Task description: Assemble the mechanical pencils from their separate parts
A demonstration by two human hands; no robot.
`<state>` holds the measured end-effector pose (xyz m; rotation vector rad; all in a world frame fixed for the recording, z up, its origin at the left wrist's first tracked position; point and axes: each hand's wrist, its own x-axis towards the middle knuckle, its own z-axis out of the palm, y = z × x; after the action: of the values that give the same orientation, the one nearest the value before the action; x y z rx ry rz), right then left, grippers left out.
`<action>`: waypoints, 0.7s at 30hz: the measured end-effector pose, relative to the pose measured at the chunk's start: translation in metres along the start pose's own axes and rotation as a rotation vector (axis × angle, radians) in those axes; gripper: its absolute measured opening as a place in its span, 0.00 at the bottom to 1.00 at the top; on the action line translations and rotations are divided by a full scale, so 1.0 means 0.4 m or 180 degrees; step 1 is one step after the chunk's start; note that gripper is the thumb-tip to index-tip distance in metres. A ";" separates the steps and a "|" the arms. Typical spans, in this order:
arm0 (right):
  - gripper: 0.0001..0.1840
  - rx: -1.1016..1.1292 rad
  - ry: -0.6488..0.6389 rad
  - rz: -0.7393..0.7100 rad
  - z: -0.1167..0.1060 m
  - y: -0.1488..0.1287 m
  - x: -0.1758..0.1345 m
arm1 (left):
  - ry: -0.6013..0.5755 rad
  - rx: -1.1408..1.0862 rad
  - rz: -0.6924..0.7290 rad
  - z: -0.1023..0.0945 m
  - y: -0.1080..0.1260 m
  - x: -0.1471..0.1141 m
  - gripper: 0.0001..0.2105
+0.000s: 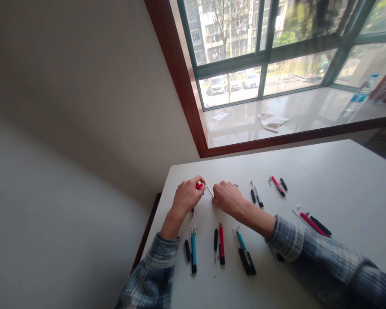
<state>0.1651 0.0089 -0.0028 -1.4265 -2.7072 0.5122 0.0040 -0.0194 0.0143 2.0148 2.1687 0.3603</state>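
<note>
My left hand [188,195] is closed on a red pen barrel [199,186], of which a short part shows between the fingers. Close to its right, my right hand [227,196] pinches a thin white pen refill [209,190] that slants toward the red barrel. I cannot tell whether the refill's tip touches the barrel. A small dark pen part [192,213] lies below my left wrist. Nearer to me are disassembled pens: a blue barrel [194,251], a red barrel [221,244] and another blue barrel [242,241], with black caps and refills beside them.
More pen parts lie to the right: a white barrel [258,196], a red and black barrel [278,186] and a pink-red barrel [313,224]. The white table [324,171] meets the wall at the left. A water bottle [360,96] and crumpled paper [272,122] are on the windowsill.
</note>
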 end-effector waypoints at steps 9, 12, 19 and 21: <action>0.11 -0.0016 -0.0050 0.0054 0.008 -0.001 0.014 | -0.0235 0.0104 -0.0009 0.002 0.003 -0.009 0.10; 0.10 -0.0034 -0.0029 0.0110 0.001 -0.002 0.009 | -0.0226 0.0101 0.0019 0.002 0.004 -0.009 0.10; 0.10 -0.0065 -0.0022 0.0278 -0.006 -0.022 0.010 | -0.0209 0.0008 0.0031 0.007 0.000 -0.007 0.10; 0.12 -0.0059 -0.0018 0.0316 -0.003 -0.028 0.018 | -0.0194 -0.0012 -0.0033 0.006 0.000 -0.006 0.10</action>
<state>0.1523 0.0090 0.0007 -1.5730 -2.6629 0.4980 0.0049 -0.0216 0.0119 1.9851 2.1399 0.2971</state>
